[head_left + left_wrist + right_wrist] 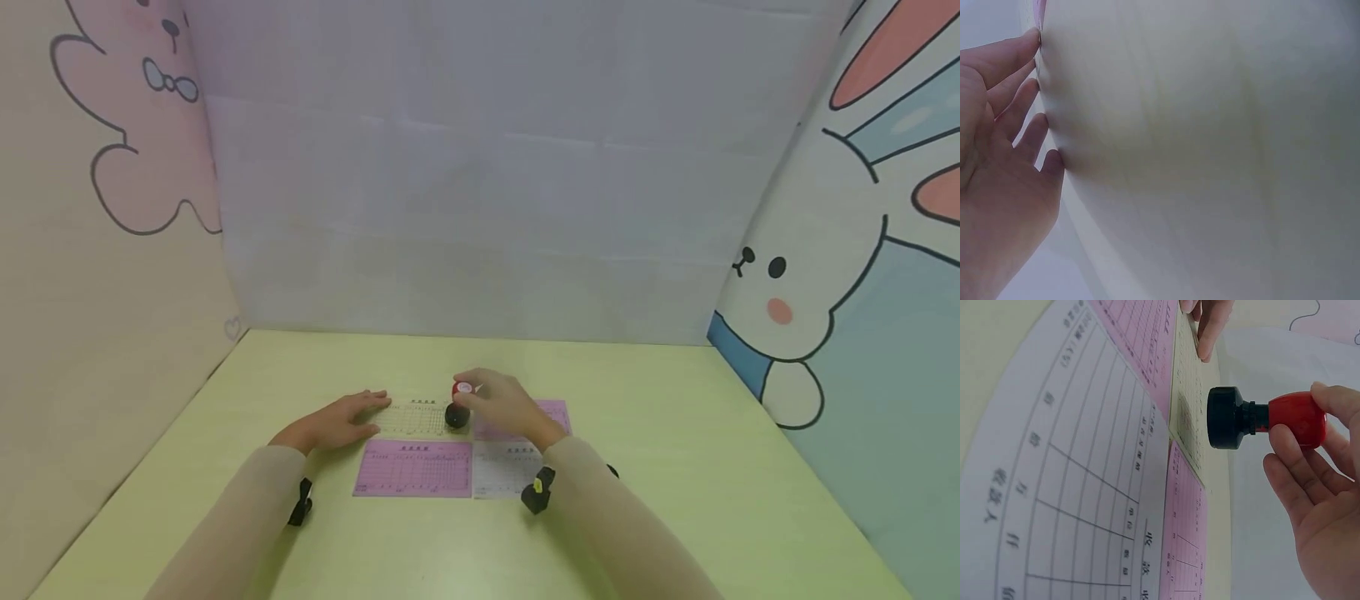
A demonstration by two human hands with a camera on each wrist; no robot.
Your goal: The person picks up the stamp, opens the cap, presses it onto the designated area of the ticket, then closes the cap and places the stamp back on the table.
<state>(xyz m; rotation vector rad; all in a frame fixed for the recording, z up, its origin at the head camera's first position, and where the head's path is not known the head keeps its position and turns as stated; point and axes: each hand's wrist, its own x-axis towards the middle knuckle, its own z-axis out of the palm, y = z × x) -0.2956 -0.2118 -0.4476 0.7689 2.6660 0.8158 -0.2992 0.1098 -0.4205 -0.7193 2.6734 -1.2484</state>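
In the head view my right hand (501,403) grips a stamp (457,416) with a red handle and a round black base. The right wrist view shows the stamp (1225,417) held by its handle, its base a little above a pale yellow printed form (1190,387). My left hand (341,421) rests with spread fingers at the left edge of that yellow form (412,419). Seen from the left wrist, the fingertips of the left hand (1013,137) touch the table surface.
Nearer me lie a pink form (412,468) and a white form (502,468). Another pink form (555,410) sits to the right, partly under my right hand. The yellow-green table (660,500) meets a white back wall (480,208) and side panels with cartoon animals.
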